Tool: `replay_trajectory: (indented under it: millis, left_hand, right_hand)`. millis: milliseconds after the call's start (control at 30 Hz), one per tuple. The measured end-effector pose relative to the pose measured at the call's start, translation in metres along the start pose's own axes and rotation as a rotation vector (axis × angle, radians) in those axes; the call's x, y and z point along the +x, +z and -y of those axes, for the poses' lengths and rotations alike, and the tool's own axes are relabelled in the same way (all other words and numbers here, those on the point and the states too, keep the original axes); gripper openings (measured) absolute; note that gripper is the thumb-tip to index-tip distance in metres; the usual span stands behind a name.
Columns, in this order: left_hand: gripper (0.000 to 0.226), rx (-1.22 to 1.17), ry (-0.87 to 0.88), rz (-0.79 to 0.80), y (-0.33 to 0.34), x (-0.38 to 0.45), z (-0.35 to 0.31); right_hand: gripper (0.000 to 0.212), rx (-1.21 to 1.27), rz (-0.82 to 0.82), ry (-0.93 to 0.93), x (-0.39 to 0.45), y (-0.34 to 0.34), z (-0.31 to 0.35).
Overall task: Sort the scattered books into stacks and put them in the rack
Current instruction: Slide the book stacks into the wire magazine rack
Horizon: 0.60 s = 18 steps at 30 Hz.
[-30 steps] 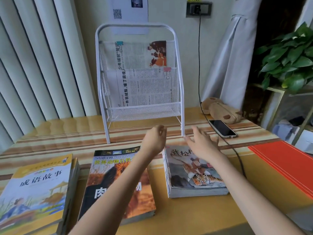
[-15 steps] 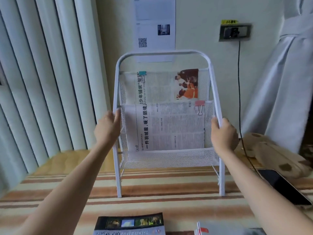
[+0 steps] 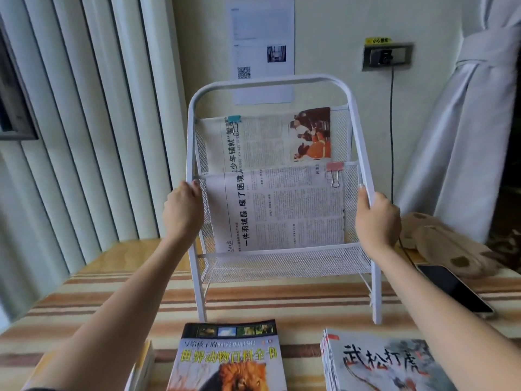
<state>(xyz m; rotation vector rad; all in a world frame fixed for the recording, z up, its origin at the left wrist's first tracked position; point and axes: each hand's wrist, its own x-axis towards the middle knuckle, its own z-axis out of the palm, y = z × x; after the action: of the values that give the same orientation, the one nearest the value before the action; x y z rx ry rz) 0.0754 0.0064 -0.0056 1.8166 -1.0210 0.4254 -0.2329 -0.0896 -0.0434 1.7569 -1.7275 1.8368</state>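
The white rack (image 3: 275, 83) stands upright on the striped table (image 3: 84, 292), long axis vertical, open front facing the camera. Its upper newspaper (image 3: 262, 142) reads "少年铺就"; the lower newspaper (image 3: 282, 210) reads "一件羽绒服,暖了困境". The left hand (image 3: 183, 213) grips the left frame tube, fingers curled round it. The right hand (image 3: 376, 218) grips the right tube likewise. Both forearms extend forward. Near the table's front edge lie the animal book (image 3: 228, 359), marked "BAIKE QUAN SHU", and the tiger book stack (image 3: 380, 362), titled "武松打虎".
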Motion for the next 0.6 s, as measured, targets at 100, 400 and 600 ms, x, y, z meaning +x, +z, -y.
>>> replay_trajectory:
  millis: [100,400,600]
  left_hand:
    - [0.046,-0.010,0.036,0.014,-0.010,-0.011,-0.004]
    - [0.040,0.012,-0.006,0.044,-0.005,-0.014,-0.002]
    - [0.042,0.068,0.003,0.004,-0.003,-0.018,0.000]
  right_hand:
    - [0.052,0.029,-0.016,0.003,-0.010,-0.011,-0.004]
    - [0.051,0.038,-0.004,0.020,-0.015,-0.011,-0.011]
    - [0.049,-0.030,-0.042,0.005,-0.018,-0.012,-0.010]
